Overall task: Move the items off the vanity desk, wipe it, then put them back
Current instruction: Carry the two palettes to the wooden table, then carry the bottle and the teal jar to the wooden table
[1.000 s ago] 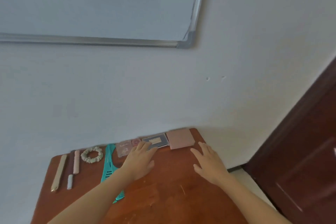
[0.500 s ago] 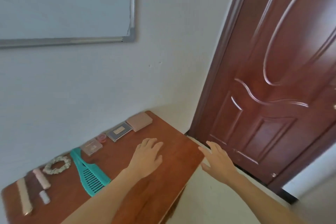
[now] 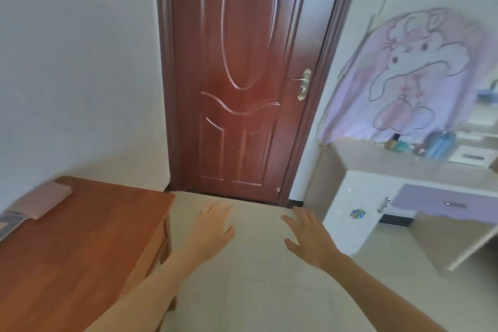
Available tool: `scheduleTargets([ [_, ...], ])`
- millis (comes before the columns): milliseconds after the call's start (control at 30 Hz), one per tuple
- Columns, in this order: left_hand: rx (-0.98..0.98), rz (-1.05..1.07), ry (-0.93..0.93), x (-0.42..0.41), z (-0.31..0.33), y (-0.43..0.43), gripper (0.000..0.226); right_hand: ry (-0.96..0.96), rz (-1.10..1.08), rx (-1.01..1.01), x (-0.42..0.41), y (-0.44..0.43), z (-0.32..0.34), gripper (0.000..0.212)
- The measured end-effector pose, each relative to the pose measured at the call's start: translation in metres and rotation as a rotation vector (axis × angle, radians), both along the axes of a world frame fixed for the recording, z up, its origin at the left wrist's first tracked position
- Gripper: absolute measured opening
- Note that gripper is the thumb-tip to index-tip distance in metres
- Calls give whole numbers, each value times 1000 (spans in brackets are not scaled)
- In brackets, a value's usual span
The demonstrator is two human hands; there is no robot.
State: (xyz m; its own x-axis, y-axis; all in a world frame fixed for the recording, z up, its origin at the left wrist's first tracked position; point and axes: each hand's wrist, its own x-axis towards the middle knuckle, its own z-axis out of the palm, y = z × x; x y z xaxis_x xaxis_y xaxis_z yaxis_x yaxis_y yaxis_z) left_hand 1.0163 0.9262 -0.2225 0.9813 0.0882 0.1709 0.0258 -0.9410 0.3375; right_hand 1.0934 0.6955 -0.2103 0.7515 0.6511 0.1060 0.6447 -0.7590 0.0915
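Left hand: the left hand [image 3: 213, 226] is hanging palm down over the pale tiled floor [image 3: 250, 291], fingers spread and holding nothing.

Right hand: the right hand [image 3: 310, 237] is hovering beside it, also flat and spread with nothing in its grasp; the two hands are staying apart from each other and touching no object.

Brown surface: the reddish-brown wooden surface [image 3: 80, 245] is filling the lower left, its right edge lying just beside the left forearm.

Items on it: a flat dusty-pink rectangular case [image 3: 45, 201] is lying at the far corner against the wall, and only the blurred edge of a darker flat item [image 3: 10, 219] is showing next to it at the frame's left border; what that is cannot be told.

Door: a dark red panelled wooden door [image 3: 242, 89] with a brass lever handle [image 3: 303, 83] is standing shut straight ahead.

Vanity: a white and lilac vanity desk [image 3: 358, 197] is sitting at the right, well apart from the brown surface, with a lilac cartoon-print cloth [image 3: 409, 75] draped over its upper part.

Vanity top: a few small bottles [image 3: 436, 144], blue and teal among them, are standing below the cloth, too blurred to name.
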Motion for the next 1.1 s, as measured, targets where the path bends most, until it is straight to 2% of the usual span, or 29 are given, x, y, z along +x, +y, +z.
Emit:
scheduleTargets([
  [67, 38, -65, -28, 12, -3, -51, 63, 29, -79, -23, -7, -57, 3, 48],
  [133, 92, -135, -66, 17, -5, -106, 47, 85, -162, -36, -15, -114, -1, 51],
  [233, 90, -246, -151, 21, -12, -173, 43, 105, -277, -88, -32, -182, 2, 55],
  [300, 49, -317, -205, 20, -15, -216, 39, 64, -352, -69, -43, -222, 1, 51],
  [400, -8, -383, -160, 12, -23, -280, 38, 81, -442, -35, -62, -281, -11, 47],
  [500, -64, -423, -75, 22, -29, -319, 45, 41, -527, 3, -71, -324, -11, 46],
  [600, -102, -458, -15, 43, -29, -352, 80, 56, -589, 106, -77, -361, -5, 54],
  [633, -138, -461, -8, 51, -28, -365, 86, 82, -609, 109, -76, -374, -4, 55],
  [767, -219, -468, -47, 88, -25, -405, 76, 97, -638, 120, -56, -415, -2, 55],
  [867, -267, -460, -58, 126, -29, -430, 88, 101, -641, 95, -26, -441, -2, 55],
  [1100, -323, -401, -41, 233, -32, -483, 88, 127, -658, 68, 70, -512, 19, 55],
])
